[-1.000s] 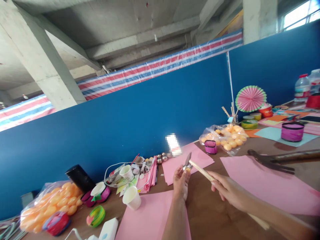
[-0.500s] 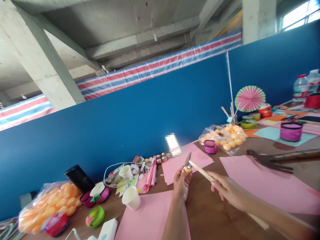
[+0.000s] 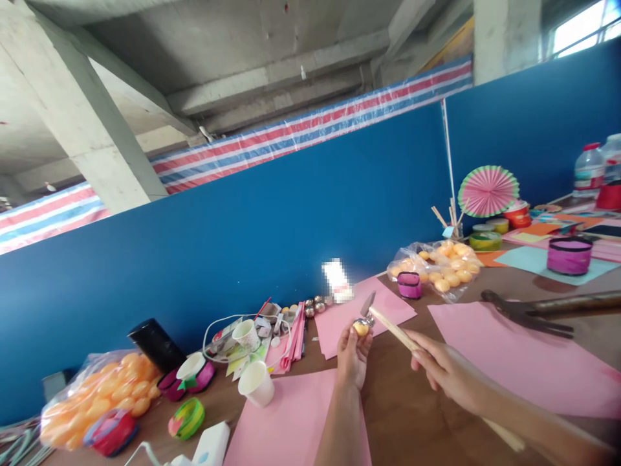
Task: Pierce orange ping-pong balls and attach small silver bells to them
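Observation:
In my left hand (image 3: 353, 356), between the fingertips, is a small shiny ball (image 3: 360, 328), yellow-orange on the near side and silvery toward the top. The fingers are closed round it. My right hand (image 3: 444, 369) grips the pale wooden handle of a small hammer (image 3: 395, 327); the handle's lower end shows below my forearm. A thin dark tapered end of the hammer's head points up, and its other end is close to the ball. Whether the two touch, I cannot tell. Both hands are over the brown table (image 3: 402, 414), with a pink sheet (image 3: 291, 414) under my left forearm.
A claw hammer (image 3: 543, 309) lies on the right over another pink sheet (image 3: 509, 362). Bags of orange balls (image 3: 449, 265) stand at right and left. Several silver balls (image 3: 310, 309), a paper cup (image 3: 256, 383) and scraps lie left of my hands. A blue partition (image 3: 291, 226) closes the back.
The hammer's head has shifted slightly to the right and up, off the ball's near side. More of the ball's yellow surface shows now. Both hands keep their grip.

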A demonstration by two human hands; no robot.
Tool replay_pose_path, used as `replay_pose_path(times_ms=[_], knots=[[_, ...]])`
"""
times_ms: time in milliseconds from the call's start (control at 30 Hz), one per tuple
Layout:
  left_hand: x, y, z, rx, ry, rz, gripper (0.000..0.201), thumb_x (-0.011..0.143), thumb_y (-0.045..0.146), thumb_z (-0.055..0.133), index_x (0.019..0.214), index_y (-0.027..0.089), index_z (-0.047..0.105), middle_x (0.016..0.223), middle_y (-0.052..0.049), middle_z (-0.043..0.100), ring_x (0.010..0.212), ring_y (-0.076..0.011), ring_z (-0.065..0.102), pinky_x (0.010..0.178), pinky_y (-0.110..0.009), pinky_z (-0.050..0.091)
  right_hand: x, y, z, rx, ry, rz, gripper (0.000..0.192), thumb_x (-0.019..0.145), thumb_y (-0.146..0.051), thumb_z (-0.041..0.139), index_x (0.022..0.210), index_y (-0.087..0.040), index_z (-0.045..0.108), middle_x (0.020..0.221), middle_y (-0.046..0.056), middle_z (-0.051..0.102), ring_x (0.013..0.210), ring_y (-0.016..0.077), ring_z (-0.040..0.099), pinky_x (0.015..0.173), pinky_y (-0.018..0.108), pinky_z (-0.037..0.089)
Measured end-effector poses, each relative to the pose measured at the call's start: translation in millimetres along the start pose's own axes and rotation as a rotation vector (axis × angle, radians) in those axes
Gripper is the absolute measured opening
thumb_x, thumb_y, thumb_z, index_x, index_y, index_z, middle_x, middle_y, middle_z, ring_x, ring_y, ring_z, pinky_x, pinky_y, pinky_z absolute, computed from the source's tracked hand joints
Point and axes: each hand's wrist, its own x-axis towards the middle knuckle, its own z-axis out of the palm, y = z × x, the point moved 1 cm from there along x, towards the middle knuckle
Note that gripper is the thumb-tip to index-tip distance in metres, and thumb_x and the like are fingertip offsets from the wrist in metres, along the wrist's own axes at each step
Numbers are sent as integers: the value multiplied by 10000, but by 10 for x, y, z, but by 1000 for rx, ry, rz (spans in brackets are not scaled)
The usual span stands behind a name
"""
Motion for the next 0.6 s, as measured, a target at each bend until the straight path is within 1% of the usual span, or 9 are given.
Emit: replay_pose_path(times_ms=[100, 267, 400, 500, 600], knots=[[4, -8, -15, 13, -4, -36, 339, 702, 318, 616, 1002, 163, 577, 921, -96, 659, 835, -177, 629, 755, -271, 481, -8, -14, 8, -4, -46, 5, 405, 871, -366, 252, 1241, -235, 351, 711, -33, 556, 447, 86, 500, 504, 234, 426], [11, -17, -32, 21, 20, -59, 293, 735, 341, 573, 950, 143, 577, 885, -100, 664, 730, -137, 636, 648, -220, 493, -17, -24, 21, 13, -14, 4, 406, 872, -368, 241, 1246, -244, 340, 724, -28, 555, 447, 85, 497, 491, 232, 427], [6, -17, -28, 21, 23, -69, 293, 749, 345, 554, 946, 129, 565, 871, -107, 665, 661, -114, 625, 608, -212, 495, -7, -29, 23, 25, -52, 9, 409, 865, -383, 257, 1241, -251, 352, 713, -32, 551, 443, 85, 501, 474, 226, 425], [6, -21, -36, 3, 30, -77, 278, 751, 338, 553, 932, 127, 563, 832, -100, 668, 645, -113, 622, 598, -214, 497, 10, -40, -22, 38, -48, 20, 423, 857, -399, 272, 1242, -243, 351, 736, -22, 566, 450, 92, 507, 471, 229, 431], [16, -24, -57, -26, 64, -65, 263, 745, 340, 560, 897, 126, 570, 806, -93, 669, 634, -116, 621, 601, -226, 502, 12, 1, -116, -5, 1, 31, 426, 847, -425, 281, 1217, -240, 385, 743, -13, 588, 453, 96, 509, 500, 232, 448]])
